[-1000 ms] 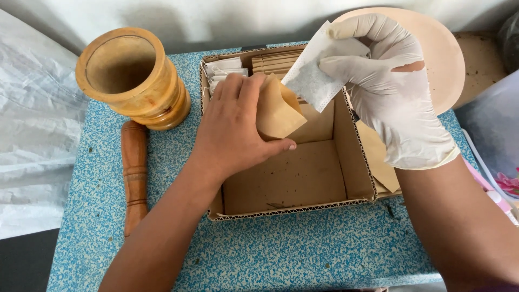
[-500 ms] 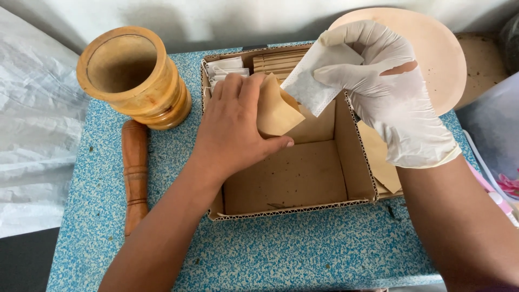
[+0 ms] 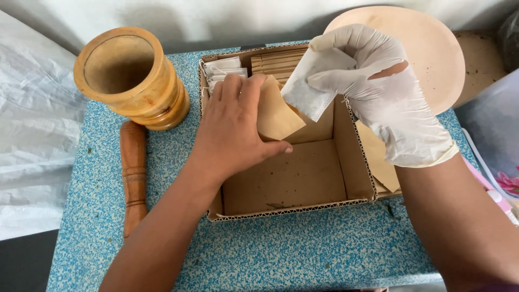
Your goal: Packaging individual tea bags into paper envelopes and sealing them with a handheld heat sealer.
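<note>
My bare left hand grips a small tan paper envelope over the open cardboard box, holding its mouth upward. My right hand, in a white glove torn at the thumb side, pinches a white filter sachet by its upper edge. The sachet's lower corner reaches the envelope's top edge. At the back of the box stand a row of tan envelopes and a few white sachets.
A wooden mortar stands at the back left of the blue speckled table, with its wooden pestle lying in front. A round beige plate rests behind my right hand. Crumpled plastic sheeting lies left; a flowered item sits right.
My right hand has brought the white sachet down and left, from above the box's back edge to the mouth of the envelope. My left hand has stayed in place.
</note>
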